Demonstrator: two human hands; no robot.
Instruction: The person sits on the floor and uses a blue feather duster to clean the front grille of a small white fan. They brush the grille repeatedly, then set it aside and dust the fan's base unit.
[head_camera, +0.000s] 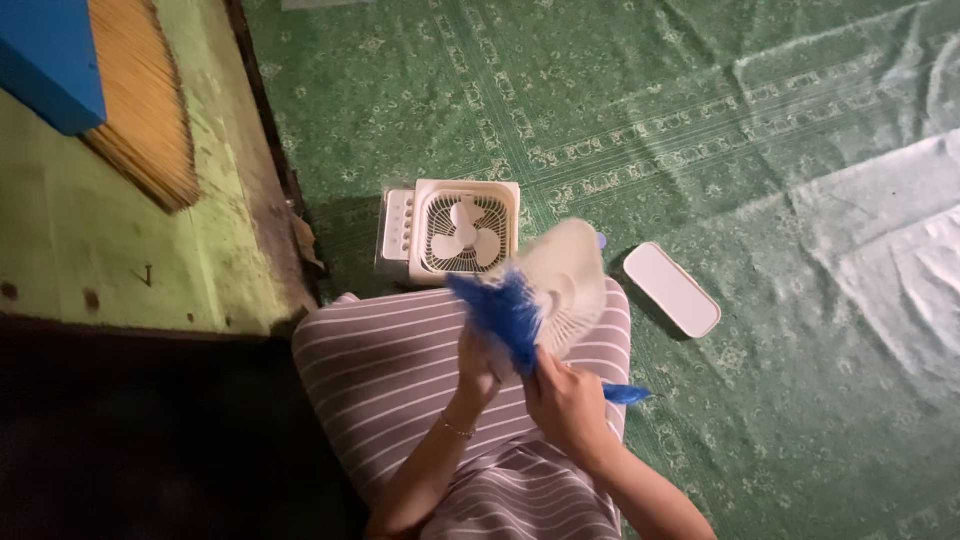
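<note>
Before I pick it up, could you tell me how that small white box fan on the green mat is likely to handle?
The white box fan looks like hollow plastic, so it is probably light for its size. Its blades look exposed, with the round grille apparently in the person's hands, so the blades may be fragile. It seems to stand on a narrow edge and might tip if pushed.

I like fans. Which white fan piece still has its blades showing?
The square white plastic fan body on the green patterned mat: its three blades show. The round white grille in the hands is only mesh.

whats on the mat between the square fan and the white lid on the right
In the head view, the round white grille held up by the hands covers most of that gap between the square fan and the white lid.
</note>
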